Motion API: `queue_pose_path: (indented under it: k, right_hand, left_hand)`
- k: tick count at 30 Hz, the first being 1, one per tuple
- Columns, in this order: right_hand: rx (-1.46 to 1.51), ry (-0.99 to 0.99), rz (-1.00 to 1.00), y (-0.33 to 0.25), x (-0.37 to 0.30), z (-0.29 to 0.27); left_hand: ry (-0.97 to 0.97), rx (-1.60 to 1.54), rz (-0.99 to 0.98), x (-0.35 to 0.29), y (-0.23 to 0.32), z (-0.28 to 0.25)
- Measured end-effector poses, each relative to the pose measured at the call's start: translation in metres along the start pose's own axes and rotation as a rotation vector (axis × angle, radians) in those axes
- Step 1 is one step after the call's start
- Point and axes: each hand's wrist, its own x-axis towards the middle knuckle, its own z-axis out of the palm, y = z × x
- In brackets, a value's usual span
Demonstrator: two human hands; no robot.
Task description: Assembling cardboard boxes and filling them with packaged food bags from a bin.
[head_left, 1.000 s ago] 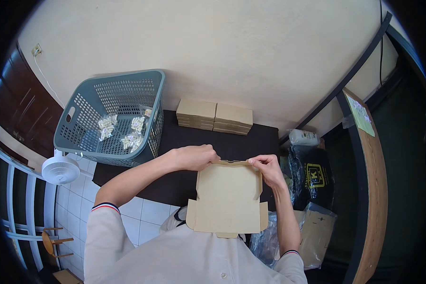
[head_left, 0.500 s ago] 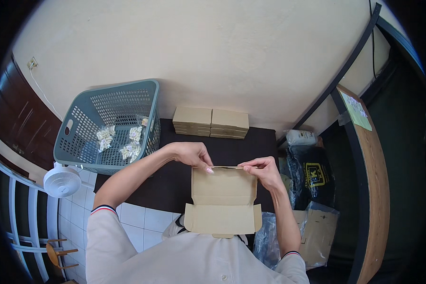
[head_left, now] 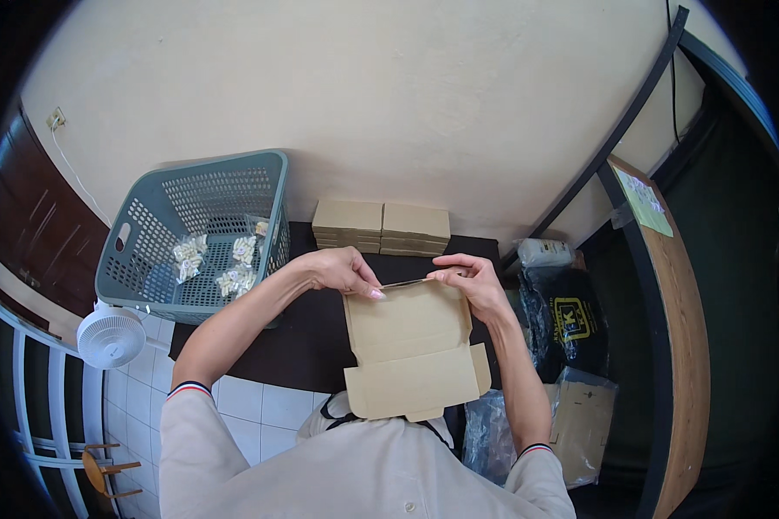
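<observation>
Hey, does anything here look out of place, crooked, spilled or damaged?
Nothing stands out. The left hand and right hand hold the far edge of an unfolded cardboard box, which looks undamaged. The flat boxes are stacked neatly, and the small packets lie inside the basket.

A dark table (head_left: 320, 333) carries a grey-blue laundry basket (head_left: 195, 229) at its far left and stacked flat cardboard boxes (head_left: 381, 227) along the far edge.

both hands (head_left: 342, 270) (head_left: 469, 278) pinch the flat cardboard box's (head_left: 411, 350) top edge over the dark table (head_left: 307, 342).
</observation>
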Motion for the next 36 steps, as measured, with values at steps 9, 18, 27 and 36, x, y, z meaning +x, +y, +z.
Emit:
queue_pose_path:
  k: [9,18,27,36]
  right_hand:
    - [-0.050,0.023,-0.005,-0.021,-0.002,0.009]
    - [-0.086,0.030,-0.105,-0.024,-0.010,0.015]
    - [-0.224,-0.068,-0.004,-0.045,0.000,0.004]
    - [-0.618,0.815,-0.229,0.045,-0.056,-0.059]
  left_hand:
    - [0.088,-0.024,0.109,-0.017,0.004,0.011]
    - [-0.082,-0.111,0.192,-0.031,0.017,0.013]
    - [-0.114,-0.076,0.181,-0.016,0.028,0.013]
    - [0.352,-0.869,0.121,0.049,-0.131,0.099]
